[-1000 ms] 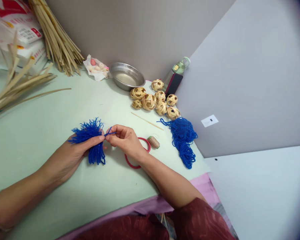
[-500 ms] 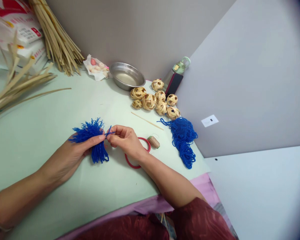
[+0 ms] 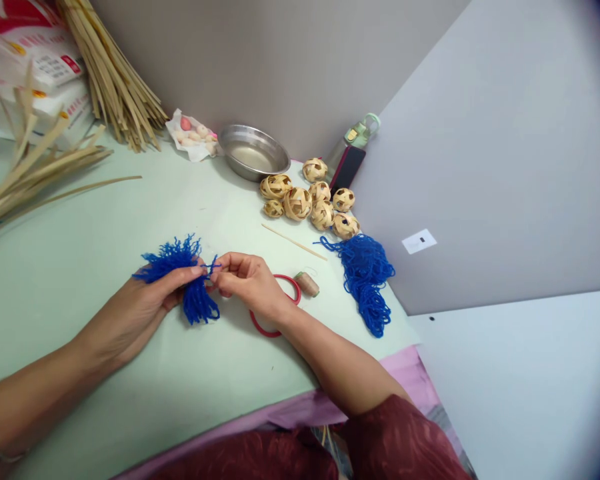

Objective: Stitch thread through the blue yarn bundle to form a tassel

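Note:
A bundle of cut blue yarn, frayed at its ends, is pinched in my left hand between thumb and fingers. Some strands fan out above the thumb and others hang below it. My right hand is closed just to the right, its thumb and fingertips together on a short strand of blue yarn at the bundle's tied part. Beneath my right wrist lie red-handled scissors, their blades hidden. A spool of tan thread rests beside them.
A loose heap of blue yarn lies to the right. Behind are several woven bamboo balls, a metal bowl, a bottle and a phone. Bamboo strips and plastic packs stand at the back left.
My left hand has shifted slightly left with the yarn bundle, opening a small gap to my right fingertips. The short strand now stands more upright. My right hand has barely moved.

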Action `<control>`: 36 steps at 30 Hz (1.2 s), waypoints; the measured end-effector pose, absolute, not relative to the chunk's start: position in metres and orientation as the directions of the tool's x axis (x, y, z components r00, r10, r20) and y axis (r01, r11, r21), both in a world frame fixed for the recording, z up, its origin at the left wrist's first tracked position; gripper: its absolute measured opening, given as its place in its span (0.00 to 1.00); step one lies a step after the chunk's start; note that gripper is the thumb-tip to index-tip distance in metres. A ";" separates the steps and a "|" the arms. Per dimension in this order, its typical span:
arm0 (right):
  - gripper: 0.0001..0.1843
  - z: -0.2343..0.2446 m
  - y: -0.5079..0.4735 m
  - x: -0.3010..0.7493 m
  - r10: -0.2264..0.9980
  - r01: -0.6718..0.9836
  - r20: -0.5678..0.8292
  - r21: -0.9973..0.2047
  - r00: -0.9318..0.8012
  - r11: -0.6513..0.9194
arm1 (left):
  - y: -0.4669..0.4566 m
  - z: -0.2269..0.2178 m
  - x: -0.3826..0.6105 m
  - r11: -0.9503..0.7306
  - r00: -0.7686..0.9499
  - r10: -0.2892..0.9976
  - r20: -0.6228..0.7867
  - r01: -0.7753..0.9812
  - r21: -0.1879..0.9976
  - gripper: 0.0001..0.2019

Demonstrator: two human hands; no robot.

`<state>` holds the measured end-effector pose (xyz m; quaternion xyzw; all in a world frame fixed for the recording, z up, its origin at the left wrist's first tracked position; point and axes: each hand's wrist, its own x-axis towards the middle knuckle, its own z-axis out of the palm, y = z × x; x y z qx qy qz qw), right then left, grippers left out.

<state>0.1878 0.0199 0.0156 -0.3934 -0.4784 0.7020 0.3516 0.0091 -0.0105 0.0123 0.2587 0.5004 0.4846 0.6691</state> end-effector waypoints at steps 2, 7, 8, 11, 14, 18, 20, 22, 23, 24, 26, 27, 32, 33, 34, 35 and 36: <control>0.10 0.016 0.020 0.189 0.871 -0.119 -0.202 -0.952 -0.447 -0.282 | -0.011 0.012 0.009 0.396 0.047 0.913 -0.405 -0.344 0.852 0.12; 0.13 0.016 0.020 0.188 0.875 -0.117 -0.202 -0.953 -0.440 -0.279 | -0.012 0.015 0.010 0.385 -0.001 0.916 -0.402 -0.288 0.877 0.14; 0.15 0.016 0.020 0.187 0.872 -0.118 -0.209 -0.950 -0.443 -0.288 | -0.012 0.016 0.011 0.389 -0.002 0.913 -0.408 -0.300 0.871 0.14; 0.17 0.016 0.020 0.186 0.864 -0.116 -0.232 -0.943 -0.447 -0.313 | -0.011 0.017 0.011 0.399 -0.019 0.900 -0.435 -0.365 0.842 0.12; 0.15 0.016 0.020 0.186 0.863 -0.105 -0.249 -0.940 -0.440 -0.325 | -0.010 0.015 0.010 0.392 -0.044 0.889 -0.456 -0.440 0.808 0.08; 0.11 0.014 0.019 0.187 0.865 -0.111 -0.216 -0.949 -0.454 -0.295 | -0.009 0.009 0.008 0.407 -0.028 0.880 -0.474 -0.470 0.783 0.06; 0.09 0.013 0.018 0.187 0.868 -0.122 -0.195 -0.953 -0.456 -0.278 | -0.010 0.008 0.008 0.410 -0.025 0.879 -0.477 -0.472 0.780 0.07; 0.08 0.013 0.018 0.187 0.872 -0.126 -0.190 -0.954 -0.451 -0.273 | -0.011 0.010 0.008 0.400 -0.022 0.885 -0.465 -0.475 0.784 0.09; 0.07 0.014 0.017 0.187 0.872 -0.125 -0.193 -0.953 -0.450 -0.276 | -0.011 0.011 0.008 0.398 -0.007 0.891 -0.454 -0.469 0.788 0.11; 0.07 0.015 0.017 0.187 0.871 -0.123 -0.197 -0.952 -0.451 -0.279 | -0.011 0.013 0.009 0.399 0.014 0.897 -0.442 -0.458 0.795 0.13; 0.07 0.016 0.017 0.187 0.866 -0.127 -0.201 -0.949 -0.459 -0.287 | -0.012 0.016 0.009 0.406 0.069 0.906 -0.418 -0.427 0.808 0.18; 0.07 0.017 0.016 0.187 0.864 -0.134 -0.198 -0.948 -0.463 -0.289 | -0.012 0.017 0.010 0.410 0.090 0.907 -0.412 -0.416 0.812 0.19; 0.12 0.015 0.017 0.188 0.887 -0.190 -0.149 -0.949 -0.436 -0.252 | -0.011 0.014 0.010 0.418 0.035 0.896 -0.443 -0.402 0.815 0.17; 0.14 0.013 0.017 0.189 0.896 -0.196 -0.142 -0.950 -0.421 -0.243 | -0.011 0.013 0.010 0.417 0.022 0.895 -0.445 -0.394 0.819 0.17; 0.16 0.011 0.018 0.189 0.904 -0.199 -0.137 -0.952 -0.404 -0.233 | -0.011 0.012 0.010 0.414 0.015 0.896 -0.444 -0.388 0.823 0.18; 0.18 0.010 0.018 0.190 0.913 -0.201 -0.128 -0.955 -0.386 -0.219 | -0.011 0.011 0.009 0.410 0.008 0.897 -0.441 -0.387 0.826 0.18; 0.19 0.009 0.019 0.191 0.922 -0.201 -0.114 -0.959 -0.369 -0.199 | -0.011 0.010 0.009 0.407 0.004 0.897 -0.441 -0.389 0.826 0.18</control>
